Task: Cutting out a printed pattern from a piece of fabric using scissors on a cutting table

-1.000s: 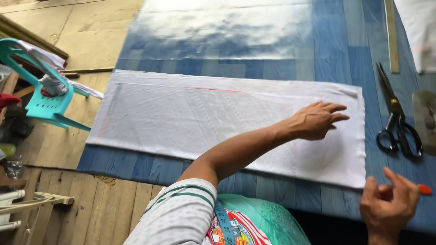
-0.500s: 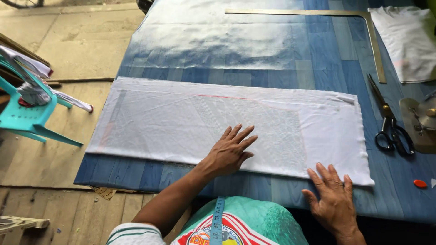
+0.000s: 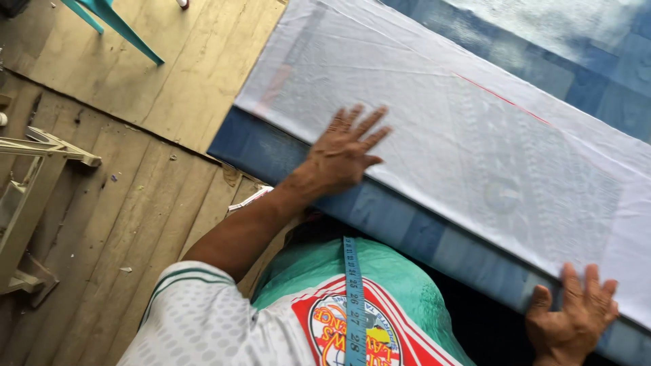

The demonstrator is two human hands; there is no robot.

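Here the left hand [image 3: 346,150] lies flat with fingers spread wide, holding nothing, on the near edge of the white cloth [image 3: 468,135] spread over the blue worktop [image 3: 407,224]. At five o'clock, the right hand [image 3: 571,322] presses open-palmed on the cloth's hem. A blue measuring tape [image 3: 352,298] hangs at six o'clock.

A white cloth [image 3: 461,135] lies spread flat along the blue table [image 3: 407,224], its long near edge running just inside the table's near edge and its end close to the table's corner. It is thin and smooth, with a faint patterned panel showing through and a thin red line drawn across its upper part. Both of the person's flat palms press its near edge onto the table.
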